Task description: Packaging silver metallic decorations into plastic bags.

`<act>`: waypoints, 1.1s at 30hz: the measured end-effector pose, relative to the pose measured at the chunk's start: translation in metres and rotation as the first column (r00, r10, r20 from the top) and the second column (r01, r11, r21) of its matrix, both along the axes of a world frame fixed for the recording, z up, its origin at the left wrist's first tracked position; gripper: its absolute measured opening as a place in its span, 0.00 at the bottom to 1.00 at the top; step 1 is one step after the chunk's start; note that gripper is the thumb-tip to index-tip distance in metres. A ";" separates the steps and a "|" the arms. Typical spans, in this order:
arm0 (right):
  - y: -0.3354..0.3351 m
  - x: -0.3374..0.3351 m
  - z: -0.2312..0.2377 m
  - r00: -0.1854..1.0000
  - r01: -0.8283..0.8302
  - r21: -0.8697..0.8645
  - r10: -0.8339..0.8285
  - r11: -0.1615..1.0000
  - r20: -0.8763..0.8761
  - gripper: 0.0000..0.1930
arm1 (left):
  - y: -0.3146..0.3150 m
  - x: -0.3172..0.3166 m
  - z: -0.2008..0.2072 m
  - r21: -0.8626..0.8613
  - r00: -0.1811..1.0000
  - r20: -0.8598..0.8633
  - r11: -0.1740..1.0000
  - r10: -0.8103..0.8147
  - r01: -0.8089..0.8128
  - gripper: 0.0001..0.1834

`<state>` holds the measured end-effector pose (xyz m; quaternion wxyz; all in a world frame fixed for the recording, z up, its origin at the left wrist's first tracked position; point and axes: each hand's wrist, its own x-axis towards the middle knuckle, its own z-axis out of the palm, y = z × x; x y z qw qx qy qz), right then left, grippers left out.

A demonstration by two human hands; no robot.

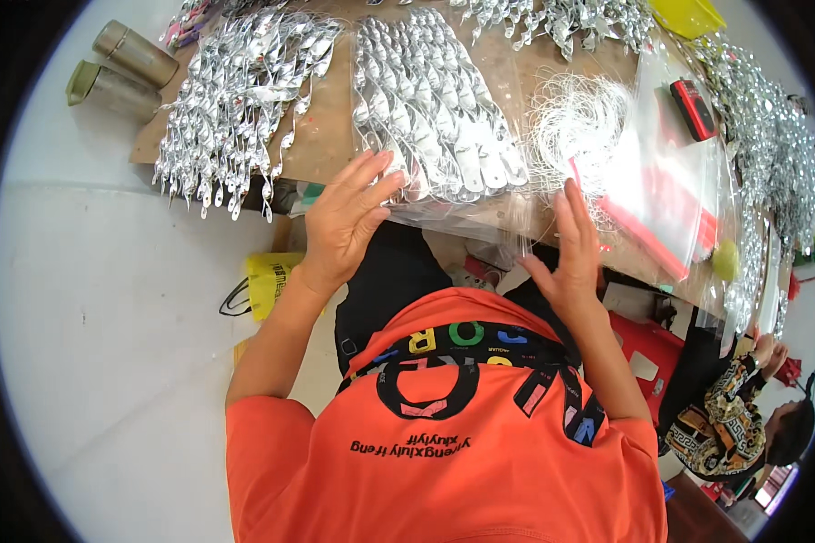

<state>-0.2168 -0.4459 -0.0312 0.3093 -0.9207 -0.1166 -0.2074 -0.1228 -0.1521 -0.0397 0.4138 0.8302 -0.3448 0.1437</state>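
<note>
Left hand: the person's left hand is at the near left corner of the packed strips, its fingers extended, slightly parted and unclenched, the thumb apart from them; from where I stand I can't be sure whether the fingertips touch the plastic.
Right hand: the right hand is raised beyond the other near corner, fingers straight and up, thumb spread wide, nothing grasped.
Silver strips: the twisted silver strips lie in rows at the table's near edge, between the 2 hands and a little beyond them, their rounded ends toward the person.
Clear sleeve: a clear plastic sleeve is around the strips, its loose end sagging over the edge.
Table: the brown tabletop also carries a looser silver bundle on the left, its tips hanging over the edge.
White cord: a tangled heap of white cord sits just right of the strips.
Plastic bags: clear bags with red edging lie farther right, a red and black device on top.
Bottles: 2 bottles are at the far left.
Co-worker: 1 other person in a patterned top is at lower right.
</note>
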 end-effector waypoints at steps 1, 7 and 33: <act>0.003 0.005 -0.006 1.000 -0.023 -0.037 0.023 0.999 0.002 0.39 | 0.002 -0.002 0.002 -0.052 0.999 -0.046 0.999 0.000 -0.002 0.16; 0.007 0.031 -0.016 0.989 -0.094 -0.189 0.113 0.978 0.092 0.34 | 0.010 -0.010 -0.005 -0.039 0.997 -0.077 0.999 -0.023 0.020 0.17; 0.023 0.075 0.012 0.917 0.077 0.440 0.109 0.895 -0.384 0.08 | -0.015 -0.014 0.000 -0.353 0.736 -0.663 0.809 0.137 -0.469 0.11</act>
